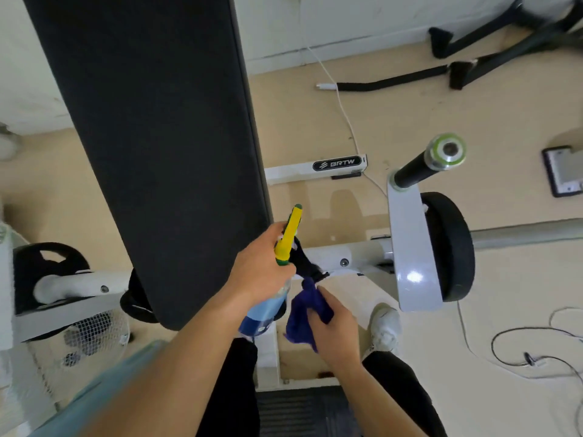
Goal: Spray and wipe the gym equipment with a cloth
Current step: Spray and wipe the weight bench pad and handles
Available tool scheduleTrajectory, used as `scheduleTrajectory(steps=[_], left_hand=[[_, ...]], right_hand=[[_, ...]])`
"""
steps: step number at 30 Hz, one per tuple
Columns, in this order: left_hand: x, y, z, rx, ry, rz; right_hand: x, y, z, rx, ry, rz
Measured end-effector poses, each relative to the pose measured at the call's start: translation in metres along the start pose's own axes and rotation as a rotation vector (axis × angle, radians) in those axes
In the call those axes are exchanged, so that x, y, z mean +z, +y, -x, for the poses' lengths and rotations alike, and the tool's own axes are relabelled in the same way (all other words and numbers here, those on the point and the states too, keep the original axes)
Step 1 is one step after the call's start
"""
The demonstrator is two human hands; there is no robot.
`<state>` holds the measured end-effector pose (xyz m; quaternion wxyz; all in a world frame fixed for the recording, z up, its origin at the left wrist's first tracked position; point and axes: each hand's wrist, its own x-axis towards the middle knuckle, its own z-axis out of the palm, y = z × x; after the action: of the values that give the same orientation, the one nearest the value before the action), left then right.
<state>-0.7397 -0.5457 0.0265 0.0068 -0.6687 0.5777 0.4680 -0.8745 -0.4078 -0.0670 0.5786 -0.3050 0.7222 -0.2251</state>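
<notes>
My left hand (263, 269) grips a spray bottle (288, 236) with a yellow-green head and blue liquid, its nozzle pointing up toward the right edge of the long black bench pad (151, 127). Just right of the bottle, my right hand (336, 323) holds a bunched dark blue cloth (303, 316). The cloth's upper tip is close to a black knob (304, 263) on the white machine frame (344, 252).
A grey lever arm (410, 247) with a black grip (416, 167) and a black weight plate (451, 247) stands to the right. Another plate (47, 266) and a fan (91, 335) sit left. Cables (536, 357) trail on the floor. My white shoe (385, 329) is below the frame.
</notes>
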Motion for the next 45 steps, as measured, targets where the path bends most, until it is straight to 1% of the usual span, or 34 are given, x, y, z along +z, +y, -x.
scheduleTrajectory(steps=[4, 5, 7, 9, 12, 16, 17, 20, 22, 25, 27, 28, 31, 33, 35, 37, 42, 43, 45], left_hand=[[0.014, 0.034, -0.018, 0.137, -0.103, 0.028], [0.016, 0.043, -0.022, 0.182, -0.121, 0.031], [0.019, 0.062, -0.026, 0.263, -0.157, 0.011], [0.021, 0.078, -0.028, 0.316, -0.173, -0.015], [0.022, 0.088, -0.028, 0.327, -0.197, -0.045], [0.019, 0.083, -0.022, 0.334, -0.205, -0.034], [0.017, 0.079, -0.021, 0.333, -0.199, -0.025], [0.013, 0.066, -0.019, 0.319, -0.177, 0.006], [0.012, 0.058, -0.017, 0.307, -0.171, 0.015], [0.011, 0.049, -0.017, 0.286, -0.158, 0.021], [0.011, 0.047, -0.02, 0.288, -0.148, 0.033], [0.012, 0.048, -0.021, 0.288, -0.146, 0.04], [0.012, 0.053, -0.028, 0.3, -0.137, 0.062], [0.012, 0.058, -0.032, 0.314, -0.129, 0.075], [0.011, 0.062, -0.037, 0.323, -0.125, 0.087], [0.009, 0.065, -0.039, 0.335, -0.129, 0.093], [0.005, 0.07, -0.045, 0.355, -0.135, 0.103], [0.004, 0.071, -0.047, 0.36, -0.138, 0.095], [0.004, 0.074, -0.048, 0.362, -0.161, 0.076]], right_hand=[[-0.082, -0.052, 0.005, 0.042, 0.117, -0.437], [-0.105, -0.067, 0.007, 0.022, 0.1, -0.598], [-0.148, -0.088, 0.012, 0.009, -0.006, -0.935], [-0.178, -0.102, 0.017, 0.022, -0.034, -1.145], [-0.2, -0.107, 0.016, -0.022, 0.056, -1.257], [-0.193, -0.13, 0.009, -0.133, 0.19, -1.281], [-0.187, -0.14, 0.004, -0.159, 0.245, -1.248], [-0.155, -0.172, -0.021, -0.247, 0.468, -0.918], [-0.126, -0.189, -0.036, -0.344, 0.573, -0.762], [-0.097, -0.18, -0.065, -0.43, 0.777, -0.544], [-0.087, -0.163, -0.085, -0.419, 0.889, -0.353], [-0.084, -0.153, -0.094, -0.372, 0.928, -0.238], [-0.082, -0.132, -0.111, -0.296, 0.979, 0.082], [-0.089, -0.127, -0.111, -0.296, 0.951, 0.112], [-0.099, -0.132, -0.099, -0.348, 0.874, -0.032], [-0.111, -0.141, -0.083, -0.361, 0.849, -0.152], [-0.118, -0.155, -0.061, -0.446, 0.969, -0.236], [-0.115, -0.156, -0.065, -0.424, 0.95, -0.226], [-0.107, -0.153, -0.078, -0.317, 0.905, -0.132]])
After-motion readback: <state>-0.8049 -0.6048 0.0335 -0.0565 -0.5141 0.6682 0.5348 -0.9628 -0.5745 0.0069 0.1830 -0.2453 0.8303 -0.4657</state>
